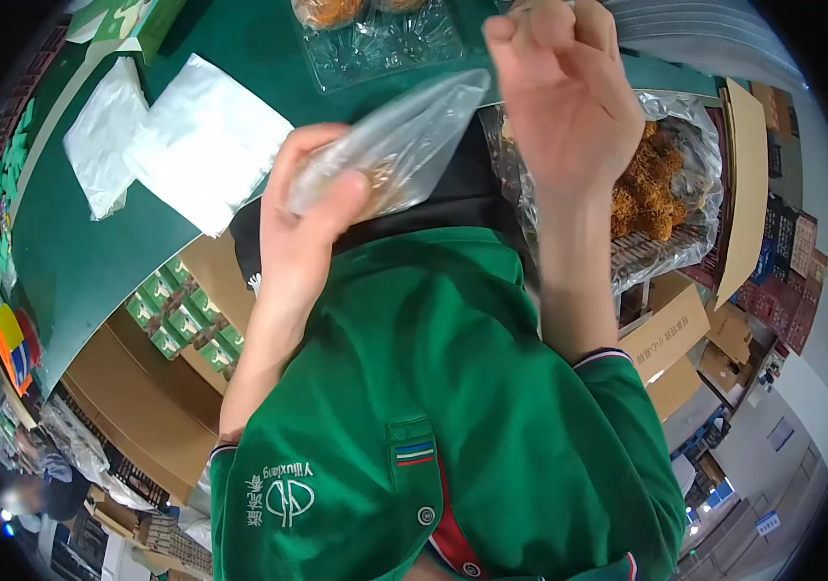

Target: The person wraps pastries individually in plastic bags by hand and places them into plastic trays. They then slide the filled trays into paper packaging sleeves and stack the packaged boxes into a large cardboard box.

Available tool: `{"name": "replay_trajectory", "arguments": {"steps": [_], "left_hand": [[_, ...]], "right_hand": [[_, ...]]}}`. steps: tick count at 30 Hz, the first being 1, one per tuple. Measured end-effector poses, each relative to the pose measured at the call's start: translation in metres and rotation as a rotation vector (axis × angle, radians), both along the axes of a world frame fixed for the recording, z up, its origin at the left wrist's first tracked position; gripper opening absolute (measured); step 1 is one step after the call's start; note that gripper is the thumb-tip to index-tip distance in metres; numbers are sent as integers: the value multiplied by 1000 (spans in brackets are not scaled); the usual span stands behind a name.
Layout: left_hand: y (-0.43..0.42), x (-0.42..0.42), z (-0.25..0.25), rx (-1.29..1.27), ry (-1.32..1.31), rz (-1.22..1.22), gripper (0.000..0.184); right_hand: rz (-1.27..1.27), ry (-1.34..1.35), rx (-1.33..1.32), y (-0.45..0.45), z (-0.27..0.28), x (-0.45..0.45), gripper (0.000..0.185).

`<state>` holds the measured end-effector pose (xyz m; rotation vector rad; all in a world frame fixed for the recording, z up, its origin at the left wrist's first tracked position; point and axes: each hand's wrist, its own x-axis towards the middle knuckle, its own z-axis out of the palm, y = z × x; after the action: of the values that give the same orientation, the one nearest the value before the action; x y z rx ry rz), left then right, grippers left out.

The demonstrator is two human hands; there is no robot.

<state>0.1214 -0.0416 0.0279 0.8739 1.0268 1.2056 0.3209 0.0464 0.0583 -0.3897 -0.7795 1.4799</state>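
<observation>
My left hand (312, 198) is closed around a clear plastic bag (419, 136), its thumb pressing the near side. Low in the bag, close to the thumb, sits something golden brown, blurred by the plastic. The bag's far end tapers up toward my right hand (573, 102), which is raised with its palm showing and its fingers curled in. Nothing shows in that palm, and a small gap seems to separate it from the bag. Below my right hand, shaggy golden-brown balls (651, 184) lie in a crate lined with clear plastic (699, 145).
On the green table (177, 218) lie white bag stacks (206, 131). A clear plastic tray (385, 48) with round brown pieces stands at the far edge, and a green box (138, 29) at far left. Cardboard boxes (148, 407) flank me. A grey sleeve (704, 39) shows at top right.
</observation>
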Motion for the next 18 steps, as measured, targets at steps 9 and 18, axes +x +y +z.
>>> {"name": "replay_trajectory", "arguments": {"steps": [9, 18], "left_hand": [[14, 1, 6, 252, 509, 7, 12], [21, -7, 41, 782, 974, -427, 36]], "right_hand": [[426, -496, -217, -74, -43, -56, 44], [391, -216, -589, -56, -49, -50, 23]]}}
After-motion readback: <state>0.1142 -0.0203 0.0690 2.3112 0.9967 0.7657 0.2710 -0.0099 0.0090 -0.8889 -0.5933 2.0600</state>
